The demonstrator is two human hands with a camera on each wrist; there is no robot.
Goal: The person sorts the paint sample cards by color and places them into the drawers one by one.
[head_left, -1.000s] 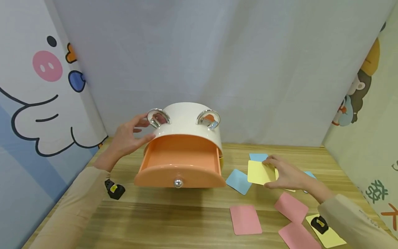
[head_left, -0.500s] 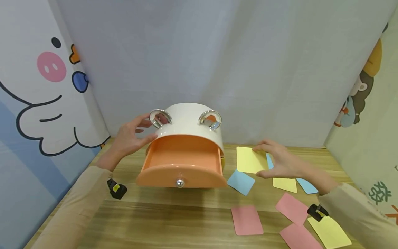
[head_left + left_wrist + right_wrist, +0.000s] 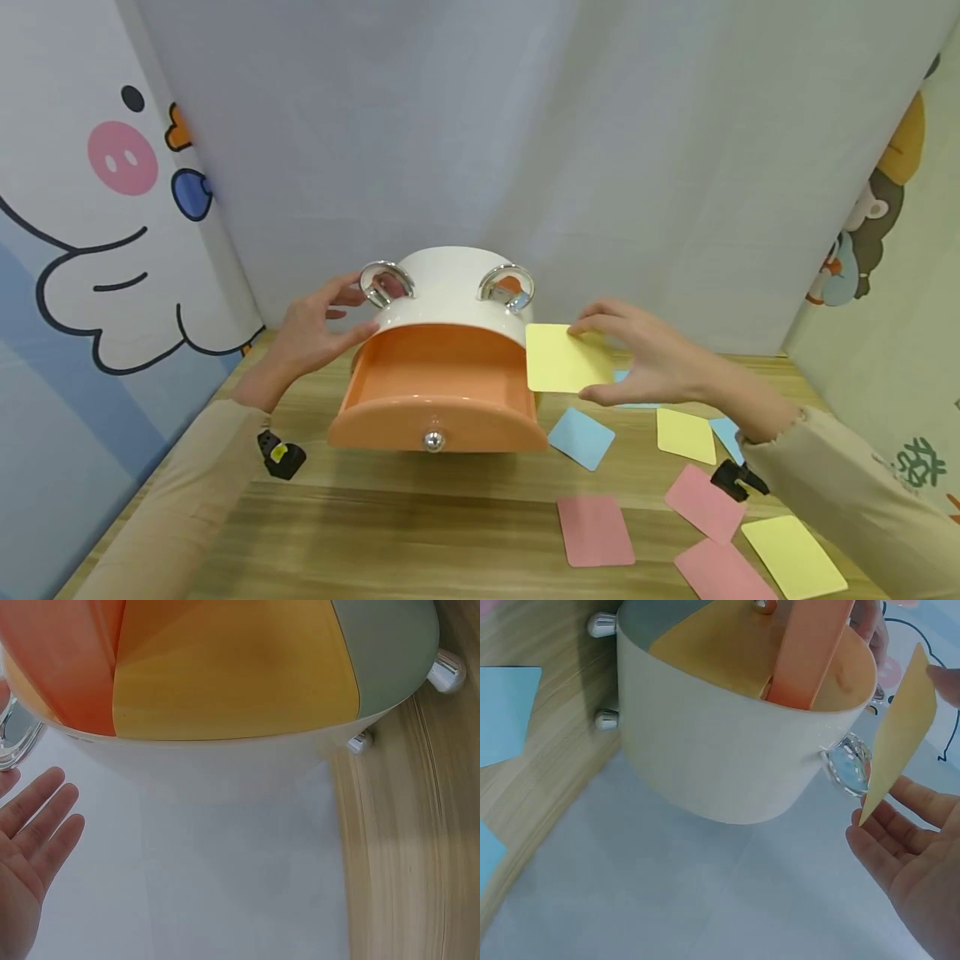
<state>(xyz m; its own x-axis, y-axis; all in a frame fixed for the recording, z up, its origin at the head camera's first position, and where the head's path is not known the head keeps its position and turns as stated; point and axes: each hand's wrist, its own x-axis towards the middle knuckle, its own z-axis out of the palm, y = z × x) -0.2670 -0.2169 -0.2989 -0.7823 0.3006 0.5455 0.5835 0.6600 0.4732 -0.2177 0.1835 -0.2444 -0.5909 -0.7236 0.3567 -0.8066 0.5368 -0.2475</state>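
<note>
A white, round-topped desktop drawer cabinet (image 3: 450, 279) stands mid-table, with two silver rings on top. Its orange top drawer (image 3: 438, 425) is pulled out, and no item shows inside. My left hand (image 3: 311, 333) rests at the cabinet's left side, thumb at the front rim and fingers by the left ring; in the left wrist view its fingers (image 3: 49, 825) are extended. My right hand (image 3: 652, 358) pinches a yellow card (image 3: 558, 358) between thumb and fingers. The card is raised beside the cabinet's right side, its left edge overlapping the drawer's right wall in the head view.
Loose cards lie on the wooden table at the right: a blue card (image 3: 581, 438), a pink card (image 3: 596, 531), a yellow card (image 3: 686, 435) and several more. Below the orange drawer are a mustard drawer (image 3: 240, 675) and a grey-green one (image 3: 390, 652). A pale curtain (image 3: 637, 167) hangs behind.
My right hand has carried the yellow card up and left, from above the blue cards to the drawer's right side. The left hand has stayed in place on the cabinet.
</note>
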